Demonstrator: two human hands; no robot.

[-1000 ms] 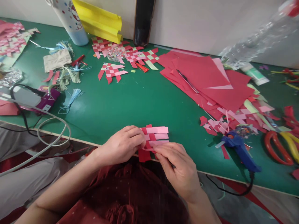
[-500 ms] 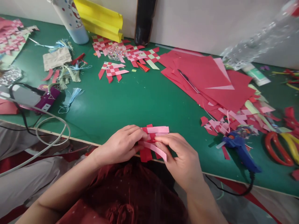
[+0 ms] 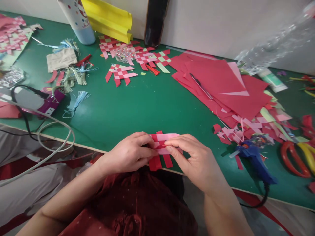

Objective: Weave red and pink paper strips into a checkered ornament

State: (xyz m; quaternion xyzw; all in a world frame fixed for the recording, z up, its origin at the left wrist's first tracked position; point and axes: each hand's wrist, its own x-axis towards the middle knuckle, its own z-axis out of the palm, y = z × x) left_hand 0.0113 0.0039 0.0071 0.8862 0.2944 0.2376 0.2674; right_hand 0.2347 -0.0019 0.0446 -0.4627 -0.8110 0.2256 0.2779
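At the front edge of the green table, red and pink paper strips (image 3: 168,160) cross over and under one another in a small woven piece. My left hand (image 3: 134,151) is closed over the left side of this weave, fingertips pressed on the strips. On the right, my right hand (image 3: 190,157) pinches a pink paper strip (image 3: 163,151) between thumb and fingers; it lies across the red ones. Another pink strip (image 3: 169,136) runs along the far side of the weave. The ends under my left fingers are hidden.
Red paper sheets (image 3: 216,78) with a pen (image 3: 200,86) lie at the right. Nearby are a blue glue gun (image 3: 257,160), scissors (image 3: 294,159) and paper scraps. Finished woven pieces (image 3: 120,72), a tassel (image 3: 78,102) and a bottle (image 3: 82,28) stand or lie to the left.
The pink strip in my right hand was curved up toward me; now it lies flatter across the red strips. My right fingers have shifted slightly away from the table's edge.
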